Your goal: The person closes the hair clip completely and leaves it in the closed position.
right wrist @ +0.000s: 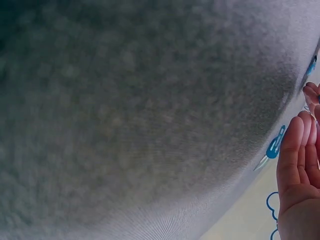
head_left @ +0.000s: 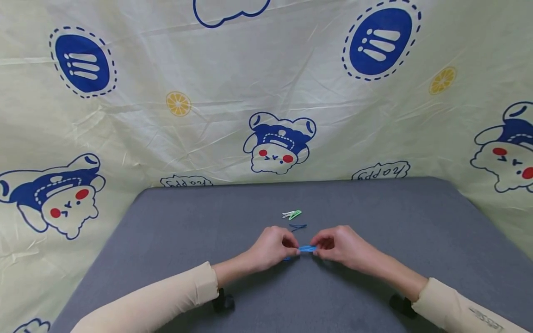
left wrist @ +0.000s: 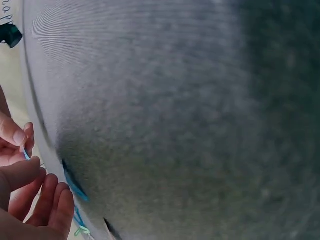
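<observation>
Between the fingertips of both hands is a light blue hair clip (head_left: pixel 307 249), just above the grey table. My left hand (head_left: pixel 272 248) pinches its left end with thumb and fingers, and my right hand (head_left: pixel 344 247) pinches the right end. Only a thin blue edge of the held clip (left wrist: pixel 26 153) shows between the fingers in the left wrist view. Beyond the hands a dark blue snap hair clip (head_left: pixel 297 227) lies on the table. Another blue clip (head_left: pixel 286 259) peeks out below the left fingers, mostly covered in the head view.
Farther back, a green hair clip (head_left: pixel 295 214) and a white one (head_left: pixel 287 214) lie together. The grey cloth-covered table (head_left: pixel 200 217) ends at a printed curtain (head_left: pixel 216 148). Dark wrist devices (head_left: pixel 223 301) sit under both cuffs.
</observation>
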`<state>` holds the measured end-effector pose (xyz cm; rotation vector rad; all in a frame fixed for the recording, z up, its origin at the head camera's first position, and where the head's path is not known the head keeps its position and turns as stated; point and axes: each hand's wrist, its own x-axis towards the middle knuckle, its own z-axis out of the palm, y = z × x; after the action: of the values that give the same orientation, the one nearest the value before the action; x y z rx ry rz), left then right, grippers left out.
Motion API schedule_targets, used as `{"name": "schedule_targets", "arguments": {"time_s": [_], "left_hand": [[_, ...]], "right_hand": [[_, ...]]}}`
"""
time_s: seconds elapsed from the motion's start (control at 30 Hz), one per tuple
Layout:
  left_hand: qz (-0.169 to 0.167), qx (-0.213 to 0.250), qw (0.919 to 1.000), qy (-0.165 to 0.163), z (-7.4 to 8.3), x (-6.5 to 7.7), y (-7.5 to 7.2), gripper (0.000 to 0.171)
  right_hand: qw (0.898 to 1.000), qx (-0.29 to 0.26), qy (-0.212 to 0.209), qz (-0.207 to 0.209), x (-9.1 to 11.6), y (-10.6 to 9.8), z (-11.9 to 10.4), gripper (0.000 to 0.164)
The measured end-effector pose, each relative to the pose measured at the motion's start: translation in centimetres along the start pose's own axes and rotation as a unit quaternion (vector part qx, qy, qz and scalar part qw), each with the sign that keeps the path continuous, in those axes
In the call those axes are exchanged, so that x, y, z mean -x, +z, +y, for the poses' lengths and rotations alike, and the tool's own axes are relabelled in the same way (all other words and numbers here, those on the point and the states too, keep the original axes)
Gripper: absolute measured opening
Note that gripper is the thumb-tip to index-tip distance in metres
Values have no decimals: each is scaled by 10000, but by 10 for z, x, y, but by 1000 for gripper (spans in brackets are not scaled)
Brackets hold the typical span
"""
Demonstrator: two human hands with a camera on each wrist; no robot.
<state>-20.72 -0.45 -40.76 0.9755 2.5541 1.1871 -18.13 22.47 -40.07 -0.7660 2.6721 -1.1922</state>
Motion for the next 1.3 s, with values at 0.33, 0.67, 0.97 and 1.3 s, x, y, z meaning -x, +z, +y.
{"name": "schedule_targets", "arguments": {"time_s": [0.33,0.67,0.97,1.3], "left_hand": [[66,-417,9988,232,-3,1,8,4],[176,-1023,9940,342,-1,1,15,5],[265,-1222,9914,397,-2,1,19,6],[392,-1049,9928,418,-1,4,18,7]], "right_hand": [[9998,49,71,-168,-1,2,6,11],[9993,17,100,-348,-2,2,11,9],[9994,136,58,-322,-2,3,13,12],[9992,96,65,-392,-2,2,14,10]]}}
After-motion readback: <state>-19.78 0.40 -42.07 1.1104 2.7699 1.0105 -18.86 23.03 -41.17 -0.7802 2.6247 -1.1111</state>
